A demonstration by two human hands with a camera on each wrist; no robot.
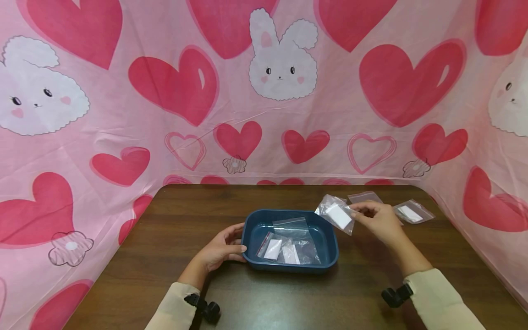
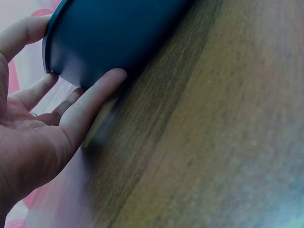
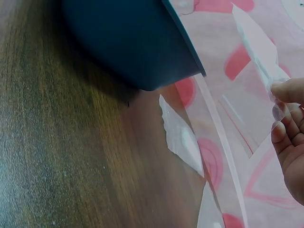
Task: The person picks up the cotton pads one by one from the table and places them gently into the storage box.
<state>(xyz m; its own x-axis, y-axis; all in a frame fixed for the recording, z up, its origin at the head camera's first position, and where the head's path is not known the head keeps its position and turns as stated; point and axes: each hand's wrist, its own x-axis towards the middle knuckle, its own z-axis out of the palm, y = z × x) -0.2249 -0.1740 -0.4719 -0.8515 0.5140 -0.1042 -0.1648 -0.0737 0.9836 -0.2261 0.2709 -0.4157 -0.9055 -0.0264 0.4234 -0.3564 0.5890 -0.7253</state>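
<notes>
A dark blue plastic bin (image 1: 288, 267) stands on the table, seen also from its outer side in the left wrist view. My left hand (image 1: 220, 250) holds its left end, with thumb and fingers spread round the wall and rim. My right hand (image 1: 381, 222) pinches the edge of a clear zip bag (image 1: 339, 216) with a white flat piece inside. That bag hangs over the bin's right rear corner; a red seal line shows in the right wrist view. Inside the bin lie several clear bags (image 1: 273, 249), some with white pieces in them.
Behind and right of my right hand, another zip bag (image 1: 414, 212) with white contents lies on the wooden table (image 1: 198, 201). A further clear bag (image 1: 365, 197) is partly hidden by that hand. A pink heart-and-rabbit cloth (image 1: 264, 114) hangs round the back and sides.
</notes>
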